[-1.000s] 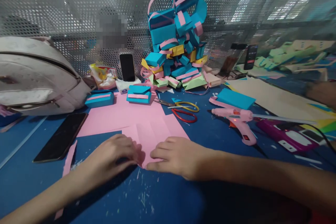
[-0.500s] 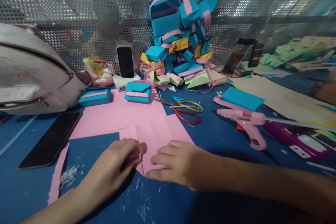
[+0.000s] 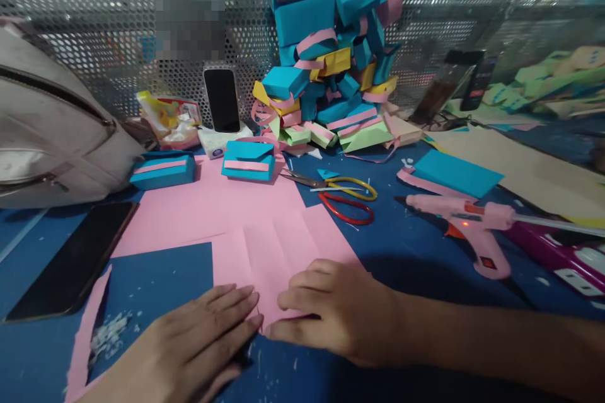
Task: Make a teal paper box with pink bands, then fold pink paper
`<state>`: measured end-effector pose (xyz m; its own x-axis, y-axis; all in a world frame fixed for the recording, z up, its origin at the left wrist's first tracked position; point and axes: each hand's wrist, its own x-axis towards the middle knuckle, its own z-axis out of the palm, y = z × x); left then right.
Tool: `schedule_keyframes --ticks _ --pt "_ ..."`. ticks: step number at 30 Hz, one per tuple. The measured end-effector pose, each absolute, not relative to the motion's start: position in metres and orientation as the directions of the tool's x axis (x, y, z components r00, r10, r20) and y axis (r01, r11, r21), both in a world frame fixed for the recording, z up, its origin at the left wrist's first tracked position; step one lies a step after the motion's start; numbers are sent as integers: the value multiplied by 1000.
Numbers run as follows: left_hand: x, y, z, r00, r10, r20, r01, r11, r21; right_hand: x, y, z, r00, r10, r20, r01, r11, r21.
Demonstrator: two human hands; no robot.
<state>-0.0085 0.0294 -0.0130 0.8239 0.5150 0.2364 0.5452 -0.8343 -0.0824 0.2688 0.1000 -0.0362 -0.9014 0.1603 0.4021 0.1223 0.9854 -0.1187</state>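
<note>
A creased sheet of pink paper [image 3: 278, 245] lies in front of me, with several fold lines running across it. My left hand [image 3: 212, 327] rests flat over its near left corner, fingers stretched out and fingertips on the paper. My right hand [image 3: 335, 312] holds the sheet's near edge against the table, its fingers curled and the thumb along that edge. What lies under the right palm is hidden. The two hands' fingertips are close together, a small pink strip of the sheet showing between them.
Behind the sheet are a larger pink sheet [image 3: 165, 220], two blue paper boxes [image 3: 248, 162] and scissors [image 3: 347, 195]. A pink glue gun [image 3: 467, 220] lies right, a dark phone [image 3: 75, 258] left. A tall stack of blue paper boxes [image 3: 307, 19] stands at the back beside a mesh wall.
My left hand has gone from a pinch at the sheet's near edge to lying flat on its corner. The right hand keeps its place on the paper. The view has shifted slightly.
</note>
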Motion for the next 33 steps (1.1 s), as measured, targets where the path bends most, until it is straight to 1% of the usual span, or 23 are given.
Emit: schedule_keyframes --ticks 2,4,6,9,15,21,25,30,33 --pt "-15 30 -11 866 472 163 495 -856 -152 269 100 -36 -902 159 402 124 986 -112" --pt "-19 32 -10 889 442 116 457 -868 -194 270 100 -34 -916 156 370 116 985 -130" --pt "-20 33 -10 897 431 94 441 -870 -220 272 101 -32 -929 150 338 99 982 -163" --pt "-21 31 -13 898 429 99 439 -862 -253 273 103 -31 -937 154 313 94 975 -201" --pt "-20 27 -18 896 434 95 443 -858 -261 273 105 -30 -947 133 291 69 973 -220" --pt "-18 23 -21 879 462 117 476 -840 -262 271 103 -28 -938 162 307 92 969 -229" --pt "-14 20 -20 865 476 157 502 -818 -280 272 101 -30 -943 159 291 108 977 -183" --pt "-7 22 -15 868 453 203 495 -815 -302 274 98 -31 -936 87 340 54 993 -104" --pt "-7 22 -14 869 458 186 494 -817 -298 273 96 -30 -927 102 360 73 993 -93"
